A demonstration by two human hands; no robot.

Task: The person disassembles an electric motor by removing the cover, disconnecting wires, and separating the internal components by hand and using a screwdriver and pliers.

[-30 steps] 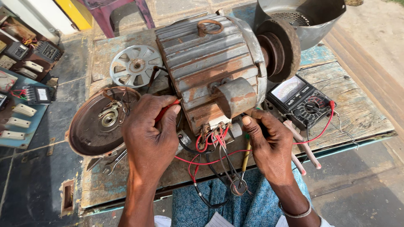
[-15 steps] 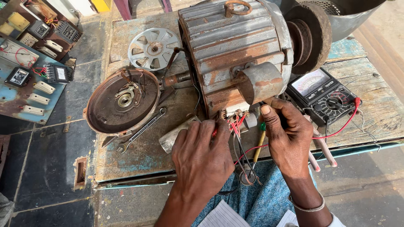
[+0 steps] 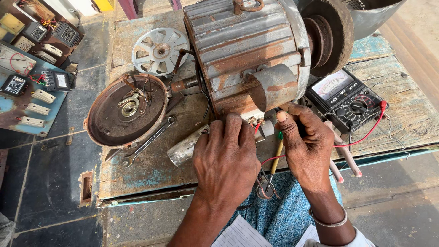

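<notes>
A rusty grey electric motor [image 3: 249, 50] lies on a worn wooden bench [image 3: 151, 169], a pulley [image 3: 331, 34] on its right end. My left hand [image 3: 226, 160] rests at the motor's open terminal box, fingers closed over red and black wires [image 3: 258, 126]. My right hand [image 3: 306, 142] grips a meter probe beside the box. A yellow-handled screwdriver [image 3: 275, 158] lies between my hands. A black analog multimeter [image 3: 347, 98] with a red lead [image 3: 368, 130] sits right of my right hand.
The motor's removed end cover [image 3: 125, 112] lies at left, with a white fan [image 3: 157, 50] behind it, a spanner [image 3: 148, 142] and a metal cylinder [image 3: 185, 148] in front. A board of switches and meters [image 3: 29, 77] lies on the floor, far left.
The view has moved closer and lower toward the motor's terminal box. My left hand has shifted slightly up onto the wires; my right hand stays at the box.
</notes>
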